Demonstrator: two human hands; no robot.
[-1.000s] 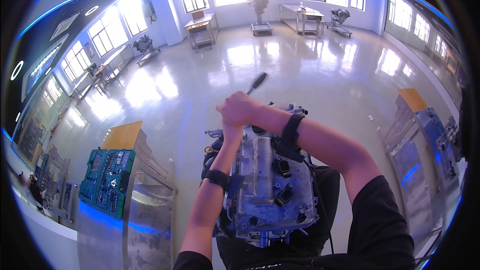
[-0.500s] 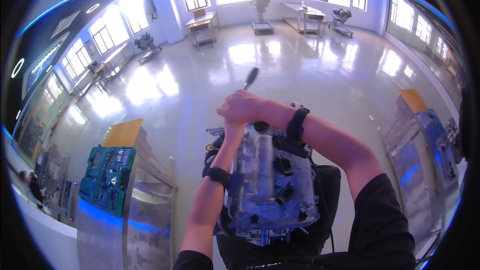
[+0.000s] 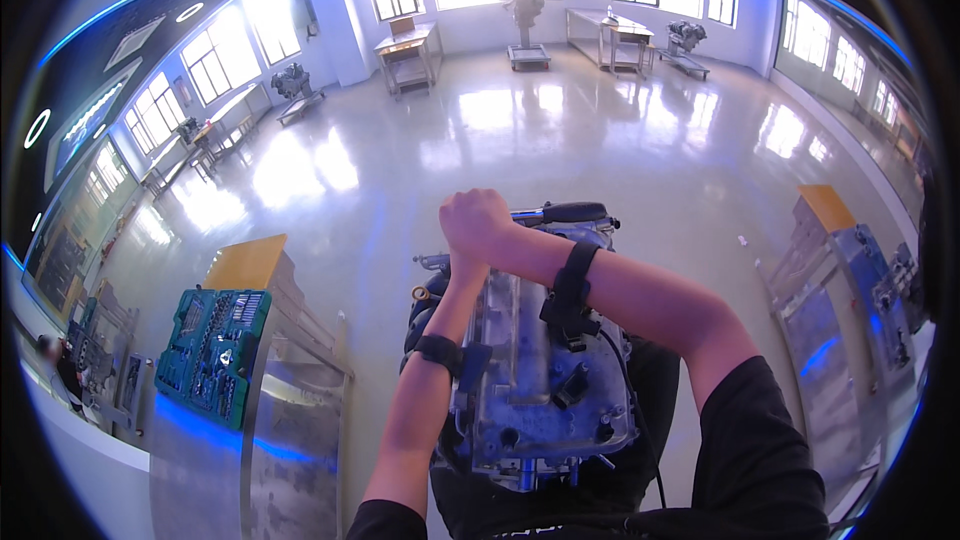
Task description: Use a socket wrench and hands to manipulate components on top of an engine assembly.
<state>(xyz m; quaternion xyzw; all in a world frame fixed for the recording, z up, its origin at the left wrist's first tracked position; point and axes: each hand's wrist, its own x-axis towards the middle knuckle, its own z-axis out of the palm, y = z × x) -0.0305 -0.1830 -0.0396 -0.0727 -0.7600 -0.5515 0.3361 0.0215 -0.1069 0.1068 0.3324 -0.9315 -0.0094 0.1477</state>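
Observation:
My right hand (image 3: 476,223) is closed at the engine's far end, apparently on the head end of a ratchet (image 3: 570,210), whose black handle points right. My left hand (image 3: 463,258) lies under the right, its fingers hidden. Both wrists wear black straps. Below my hands is the engine (image 3: 510,390), its metal valve cover carrying black coil-like parts (image 3: 570,387). A brass-coloured ring (image 3: 420,292) shows at its left side.
A green socket set (image 3: 205,355) sits on a metal stand at left, beside a yellow board (image 3: 250,260). Another metal stand (image 3: 820,320) with parts is at right. A person (image 3: 65,375) is at far left. Benches (image 3: 408,40) and mounted engines (image 3: 685,37) line the back.
The ratchet's handle has swung down rightward, from pointing up and away to lying almost level across the engine's far end. My right hand has turned with it.

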